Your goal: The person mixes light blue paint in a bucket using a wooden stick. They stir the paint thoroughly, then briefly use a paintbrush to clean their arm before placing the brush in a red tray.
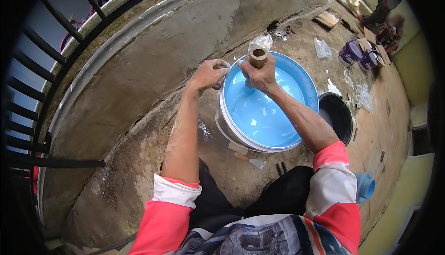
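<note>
A person's right hand (262, 76) has its fingers clamped around an upright wooden stick (258, 58) standing in blue paint (259, 118) inside a large bucket (268, 149) on the ground (139, 162). The left hand (209, 75) curls its fingers at the bucket's left rim; whether they grip it cannot be told. A scraper (250, 161) lies just in front; a black tub (344, 116) sits beside the bucket, right.

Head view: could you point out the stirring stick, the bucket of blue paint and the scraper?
Stick (257, 60): head view, on its upper end, above the grip.
Bucket (260, 148): head view, on its near rim.
Scraper (250, 160): head view, where handle meets blade.
</note>
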### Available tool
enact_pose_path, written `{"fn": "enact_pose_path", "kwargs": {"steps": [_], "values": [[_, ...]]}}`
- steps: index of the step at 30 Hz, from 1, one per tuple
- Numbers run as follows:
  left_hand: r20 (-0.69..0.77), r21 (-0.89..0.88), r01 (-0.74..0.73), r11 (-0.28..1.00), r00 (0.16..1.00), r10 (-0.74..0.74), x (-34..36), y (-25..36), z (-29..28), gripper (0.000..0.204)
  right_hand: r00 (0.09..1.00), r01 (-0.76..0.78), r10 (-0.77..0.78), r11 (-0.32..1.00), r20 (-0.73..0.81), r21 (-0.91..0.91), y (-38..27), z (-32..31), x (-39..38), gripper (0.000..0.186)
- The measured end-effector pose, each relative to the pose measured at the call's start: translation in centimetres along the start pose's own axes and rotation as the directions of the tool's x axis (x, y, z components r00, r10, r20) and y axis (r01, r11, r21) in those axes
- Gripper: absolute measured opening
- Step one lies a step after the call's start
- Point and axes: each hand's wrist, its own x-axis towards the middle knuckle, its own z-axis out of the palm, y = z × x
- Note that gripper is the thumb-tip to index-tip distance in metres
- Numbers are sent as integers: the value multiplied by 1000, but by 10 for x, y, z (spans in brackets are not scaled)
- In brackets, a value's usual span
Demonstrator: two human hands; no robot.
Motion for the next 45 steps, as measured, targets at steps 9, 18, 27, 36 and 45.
{"fn": "enact_pose_path", "kwargs": {"steps": [9, 18, 27, 36, 45], "values": [[-53, 52, 5, 999, 999, -2, -4, 4, 6, 34, 972, -228, 226, 974, -62, -17, -16, -99, -25, 13], [-37, 20, 13, 1000, 999, -13, -5, 4, 3, 30, 911, -397, 401, 797, 91, 456, -75, -69, -80, 25], [15, -33, 13, 999, 1000, -13, 0, 0, -3, 30, 996, -92, 90, 992, 24, 83, -16, 14, -5, 12], [-23, -8, 9, 1000, 1000, -10, -2, 2, 2, 30, 977, -213, 214, 976, 7, -32, -8, -82, -11, 15], [-27, 23, 23, 999, 999, -23, -6, 7, 4, 31, 910, -415, 390, 836, 144, 358, -75, -74, -95, 26]]}}
